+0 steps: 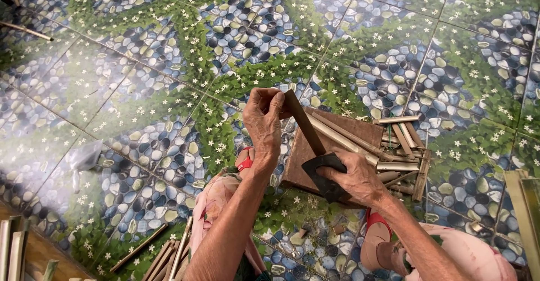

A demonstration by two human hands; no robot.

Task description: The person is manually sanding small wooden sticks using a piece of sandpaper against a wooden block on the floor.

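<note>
Her left hand [263, 118] gripped the upright bamboo strip [304, 122] at its top while her right hand [354, 175] clasped a dark blade [325, 175] at its lower end.

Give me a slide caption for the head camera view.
Left hand steadies a bamboo strip on a wooden block; right hand holds a dark blade.

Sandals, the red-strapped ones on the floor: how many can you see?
2. One sandal shows just left of the left hand's wrist, mostly hidden by the forearm. The other sandal lies under the right hand's forearm, near the wooden block. None others visible.
</note>
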